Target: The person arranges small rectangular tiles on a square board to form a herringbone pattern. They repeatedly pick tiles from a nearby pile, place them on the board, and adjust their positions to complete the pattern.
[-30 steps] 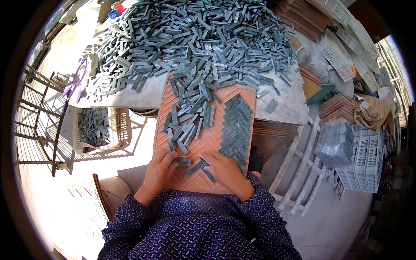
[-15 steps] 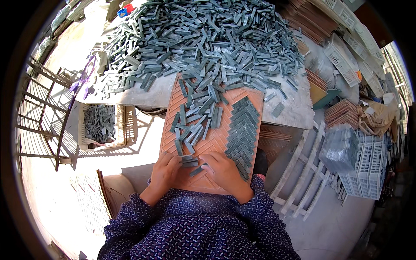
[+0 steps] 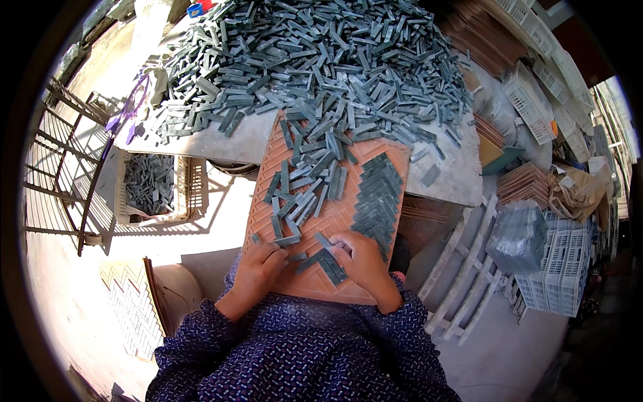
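An orange-brown grooved board (image 3: 321, 224) with a herringbone pattern lies before me. Small dark green-grey strip tiles (image 3: 376, 201) fill its right side in a herringbone band. Near the board's lower middle, a few more tiles (image 3: 328, 264) sit in the grooves in a V shape. My right hand (image 3: 362, 261) pinches one strip tile (image 3: 323, 240) between thumb and fingers just above them. My left hand (image 3: 260, 268) is closed at the board's lower left, with tile ends (image 3: 297, 256) showing by its fingers; how many it holds is hidden. Loose tiles (image 3: 301, 194) are scattered over the board's upper left part.
A big heap of strip tiles (image 3: 321, 60) covers the table (image 3: 214, 144) beyond the board. A crate of tiles (image 3: 181, 191) stands on the floor at left, near a metal rack (image 3: 67, 167). Wooden slats (image 3: 462, 268), white crates (image 3: 552, 268) and stacked boards (image 3: 522, 184) are at right.
My right hand has shifted slightly right, uncovering the tiles in the lower middle, and now pinches a tile. The tiles by my left fingers have spread apart. The view has tilted slightly.
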### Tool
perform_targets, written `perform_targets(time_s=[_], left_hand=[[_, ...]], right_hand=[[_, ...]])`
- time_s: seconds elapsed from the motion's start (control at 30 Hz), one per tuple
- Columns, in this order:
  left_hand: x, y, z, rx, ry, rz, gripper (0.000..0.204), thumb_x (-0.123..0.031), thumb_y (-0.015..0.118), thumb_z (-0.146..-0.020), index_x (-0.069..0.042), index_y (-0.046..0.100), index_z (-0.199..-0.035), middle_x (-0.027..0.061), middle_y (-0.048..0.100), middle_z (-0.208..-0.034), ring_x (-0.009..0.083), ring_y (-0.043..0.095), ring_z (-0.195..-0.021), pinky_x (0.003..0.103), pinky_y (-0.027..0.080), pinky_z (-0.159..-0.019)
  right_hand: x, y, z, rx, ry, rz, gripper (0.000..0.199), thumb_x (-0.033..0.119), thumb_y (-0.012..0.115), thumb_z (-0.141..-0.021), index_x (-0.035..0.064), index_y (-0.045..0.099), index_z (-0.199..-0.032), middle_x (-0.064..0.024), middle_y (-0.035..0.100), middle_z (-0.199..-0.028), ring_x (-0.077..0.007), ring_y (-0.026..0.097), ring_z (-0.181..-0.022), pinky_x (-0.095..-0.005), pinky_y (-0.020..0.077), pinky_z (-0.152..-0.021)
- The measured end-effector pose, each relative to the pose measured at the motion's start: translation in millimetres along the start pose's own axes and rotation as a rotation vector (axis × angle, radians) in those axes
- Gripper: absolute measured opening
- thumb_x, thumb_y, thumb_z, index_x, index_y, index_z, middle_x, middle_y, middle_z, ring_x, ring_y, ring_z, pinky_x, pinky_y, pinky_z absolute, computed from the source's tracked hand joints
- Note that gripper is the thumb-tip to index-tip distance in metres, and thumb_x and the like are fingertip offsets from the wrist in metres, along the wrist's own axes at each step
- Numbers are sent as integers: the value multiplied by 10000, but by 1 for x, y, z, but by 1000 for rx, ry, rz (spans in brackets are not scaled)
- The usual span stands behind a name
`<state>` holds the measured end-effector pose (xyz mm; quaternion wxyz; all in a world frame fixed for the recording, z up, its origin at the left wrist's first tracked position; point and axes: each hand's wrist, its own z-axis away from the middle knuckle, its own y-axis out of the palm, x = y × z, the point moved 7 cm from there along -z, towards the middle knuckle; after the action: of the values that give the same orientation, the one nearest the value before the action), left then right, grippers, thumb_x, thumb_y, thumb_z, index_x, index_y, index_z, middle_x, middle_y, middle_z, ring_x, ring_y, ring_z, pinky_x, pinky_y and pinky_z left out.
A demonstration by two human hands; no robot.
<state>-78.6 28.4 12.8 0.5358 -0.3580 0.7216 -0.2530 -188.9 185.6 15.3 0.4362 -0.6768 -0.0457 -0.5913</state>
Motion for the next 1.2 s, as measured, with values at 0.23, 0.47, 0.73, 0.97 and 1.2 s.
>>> perform_targets(time_s=[0.23,0.47,0.73,0.97,1.2], left_hand=[[-7,3,-1,86,-16,-100,283,-58,670,-699,-22,600,-972,103,565,-908,281,546,-840,376,451,-730],[0,-5,0,-17,-207,101,250,-23,702,-687,-27,606,-918,134,613,-892,335,583,-852,398,479,-732],[-9,11,5,61,-209,144,241,-59,691,-730,-4,617,-952,138,603,-923,326,588,-867,387,478,-752],[-19,14,-3,-9,-120,81,229,-56,678,-753,-9,610,-966,137,595,-930,320,581,-868,391,477,-749],[-32,15,-22,-6,1,-71,258,-29,660,-735,-21,612,-989,109,580,-922,286,550,-834,370,457,-735]], right_hand=[[-9,-5,16,-122,35,183,186,62,661,-783,8,622,-956,-148,640,-854,-291,642,-722,-348,496,-606],[1,9,33,-136,-11,292,265,102,703,-764,40,595,-998,-134,616,-877,-321,627,-765,-364,504,-645],[3,5,23,-227,-114,266,272,51,696,-744,37,606,-1001,-135,612,-929,-317,615,-802,-361,501,-676],[-6,1,21,-122,-135,258,252,49,701,-743,36,631,-984,-138,620,-937,-312,613,-796,-351,498,-687],[16,-2,21,-193,-212,68,290,48,693,-760,28,626,-1041,-136,629,-963,-300,625,-826,-337,504,-712]])
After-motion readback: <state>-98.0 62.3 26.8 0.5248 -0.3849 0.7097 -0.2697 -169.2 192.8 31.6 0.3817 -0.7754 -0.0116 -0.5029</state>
